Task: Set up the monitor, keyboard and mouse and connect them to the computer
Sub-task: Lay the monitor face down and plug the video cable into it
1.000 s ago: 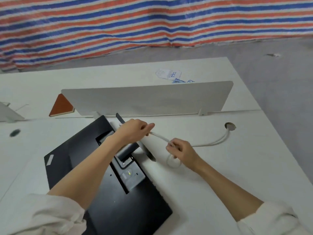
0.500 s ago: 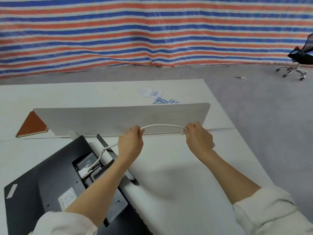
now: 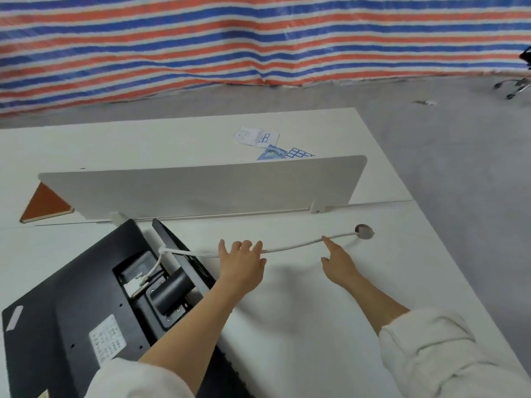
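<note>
A black monitor (image 3: 71, 305) lies face down at the left of the white desk (image 3: 301, 326), its stand base (image 3: 184, 254) tipped up at the back. A white cable (image 3: 293, 248) runs from the monitor's port recess across the desk into a round cable hole (image 3: 364, 231). My left hand (image 3: 242, 262) lies flat with straight fingers over the cable's middle. My right hand (image 3: 337, 261) is to the right, its index finger stretched out and touching the cable near the hole. Neither hand grips anything.
A low white divider panel (image 3: 201, 188) stands across the back of the desk. Behind it lie an orange triangular board (image 3: 43, 203) and blue-printed papers (image 3: 270, 145). A striped tarp hangs beyond the grey floor. An office chair base (image 3: 514, 86) shows at far right.
Both hands let go of the cable, which they held raised between them. It now lies flat on the desk and runs into the hole. My hands opened and lowered onto it.
</note>
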Demonstrator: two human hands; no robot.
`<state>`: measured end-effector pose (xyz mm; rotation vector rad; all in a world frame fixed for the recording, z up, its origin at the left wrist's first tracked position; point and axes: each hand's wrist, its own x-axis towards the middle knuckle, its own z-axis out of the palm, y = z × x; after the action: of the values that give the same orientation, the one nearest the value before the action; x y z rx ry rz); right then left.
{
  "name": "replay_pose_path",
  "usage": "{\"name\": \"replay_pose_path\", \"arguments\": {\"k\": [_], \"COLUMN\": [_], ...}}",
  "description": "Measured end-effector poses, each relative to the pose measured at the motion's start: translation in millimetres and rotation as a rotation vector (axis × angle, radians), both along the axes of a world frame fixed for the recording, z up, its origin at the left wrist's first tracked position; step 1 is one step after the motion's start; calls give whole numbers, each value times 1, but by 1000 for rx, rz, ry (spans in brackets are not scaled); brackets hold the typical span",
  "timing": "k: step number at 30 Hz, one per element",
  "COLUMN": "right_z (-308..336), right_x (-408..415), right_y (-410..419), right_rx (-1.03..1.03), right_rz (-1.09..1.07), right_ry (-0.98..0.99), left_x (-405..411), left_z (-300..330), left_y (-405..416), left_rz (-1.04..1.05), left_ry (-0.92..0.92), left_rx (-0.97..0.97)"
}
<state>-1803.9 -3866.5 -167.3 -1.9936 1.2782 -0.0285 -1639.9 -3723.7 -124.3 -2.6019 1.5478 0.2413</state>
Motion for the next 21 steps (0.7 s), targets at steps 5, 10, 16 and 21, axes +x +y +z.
{"name": "replay_pose_path", "arguments": {"k": [5, 10, 16, 21], "right_z": [12, 29, 24, 2], "right_x": [-22, -56, -120, -193], "right_y": [22, 73, 195, 305], "right_rx": [11, -60, -161, -173], "right_rz": [-95, -211, -437, -628], "right_ry": [-61, -160, -305, -364], "left_x": [-23, -61, -138, -214], "left_z": [7, 18, -2, -20], "left_y": [4, 24, 105, 181], "left_rz": [-48, -65, -242, -354], "left_ry": [-51, 153, 465, 685], "left_rx": [-231, -348, -447, -418]}}
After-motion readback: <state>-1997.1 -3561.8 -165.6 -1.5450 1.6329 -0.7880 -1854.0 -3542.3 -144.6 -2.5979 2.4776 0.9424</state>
